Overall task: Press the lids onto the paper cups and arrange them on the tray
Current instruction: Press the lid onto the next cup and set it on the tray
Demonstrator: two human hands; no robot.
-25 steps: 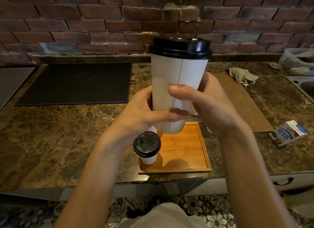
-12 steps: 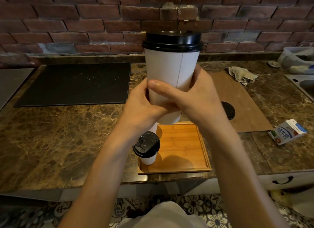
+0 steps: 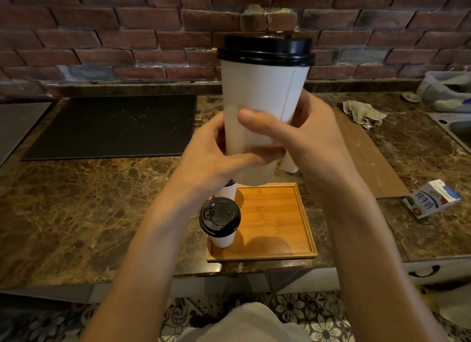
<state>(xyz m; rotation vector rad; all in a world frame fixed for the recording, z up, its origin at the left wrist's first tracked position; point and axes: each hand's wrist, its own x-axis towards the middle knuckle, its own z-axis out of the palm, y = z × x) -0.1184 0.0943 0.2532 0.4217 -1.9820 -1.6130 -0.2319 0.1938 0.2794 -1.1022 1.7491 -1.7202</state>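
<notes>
I hold a tall white paper cup [image 3: 260, 99] with a black lid [image 3: 266, 51] upright in the air above the counter. My left hand [image 3: 216, 160] wraps its lower part from the left, and my right hand [image 3: 305, 140] grips it from the right with the thumb across the front. Below stands a wooden tray [image 3: 277, 222]. A small lidded cup [image 3: 220, 220] sits at the tray's near left corner, and a second cup [image 3: 228, 188] behind it is mostly hidden by my left wrist. Another white cup [image 3: 290, 164] peeks out beyond the tray, under my right hand.
A black mat [image 3: 114, 125] lies on the marble counter at the left. A brown board [image 3: 367, 158] lies to the right, with a crumpled cloth [image 3: 363, 112] behind it. A milk carton [image 3: 430, 199] lies near the right front edge. A sink [image 3: 456, 127] is at far right.
The held cup has turned in my hands, its seam shifting from the middle to the right. The black lid lying on the brown board half a second ago is hidden now.
</notes>
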